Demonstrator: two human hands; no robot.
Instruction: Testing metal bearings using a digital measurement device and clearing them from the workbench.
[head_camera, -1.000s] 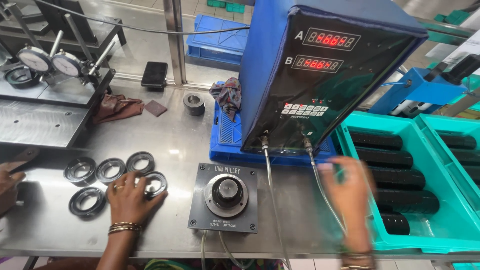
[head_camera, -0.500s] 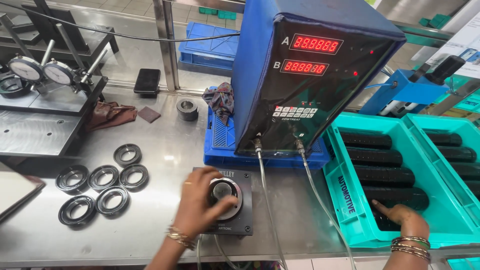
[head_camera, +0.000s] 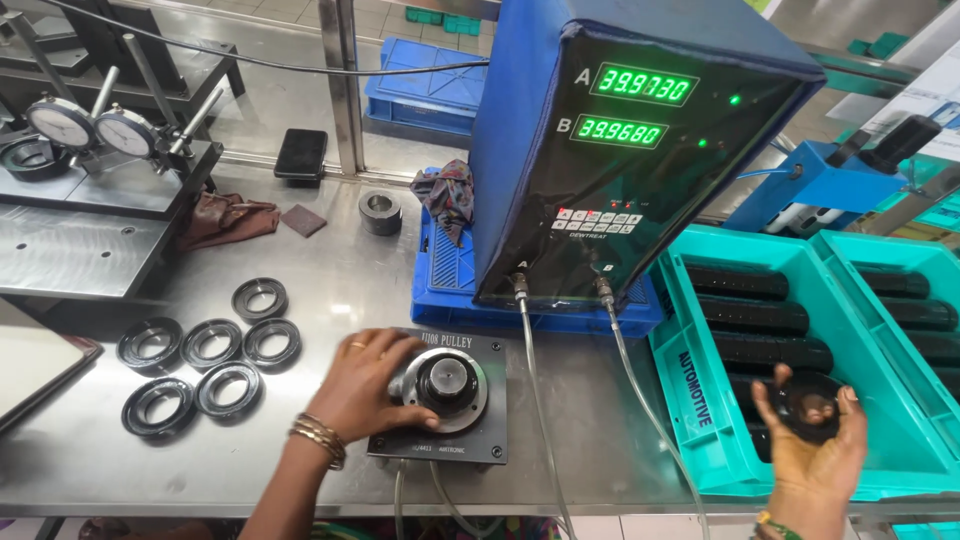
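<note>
My left hand (head_camera: 368, 385) grips a black ring part seated on the round plug of a square grey gauge fixture (head_camera: 440, 440) at the table's front. My right hand (head_camera: 812, 435) is palm-up over the front of a teal tray (head_camera: 700, 400) and holds a black ring part (head_camera: 808, 403). Behind the fixture stands a tall blue-cased readout box (head_camera: 640, 150) with two green number displays. Two thin hoses run from it down toward the fixture.
Several black ring parts (head_camera: 210, 345) lie loose on the steel table left of the fixture. Dial gauges (head_camera: 95, 130) stand on a stand at the back left. Rows of black parts fill the teal trays. A rag, a metal ring (head_camera: 380, 212) and blue trays sit behind.
My left hand went from the loose rings to the gauge fixture and put a ring on its plug. My right hand rose from the teal tray with a ring. The displays turned from red to green.
</note>
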